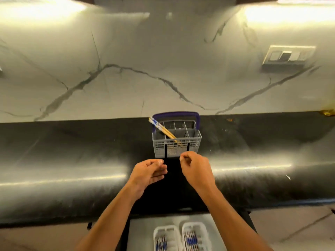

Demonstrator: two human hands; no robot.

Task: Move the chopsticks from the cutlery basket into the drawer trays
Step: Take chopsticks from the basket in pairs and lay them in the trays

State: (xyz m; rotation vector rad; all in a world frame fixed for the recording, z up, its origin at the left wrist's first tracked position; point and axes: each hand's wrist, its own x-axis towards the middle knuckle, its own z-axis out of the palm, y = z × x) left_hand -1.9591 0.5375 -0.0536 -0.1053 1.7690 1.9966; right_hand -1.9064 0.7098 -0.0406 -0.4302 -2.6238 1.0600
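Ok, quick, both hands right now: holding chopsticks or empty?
Left hand: open, fingers loosely curled, holding nothing.
Right hand: fingers curled, seemingly empty; a pinch at the fingertips cannot be ruled out. Chopsticks remain in the cutlery basket.
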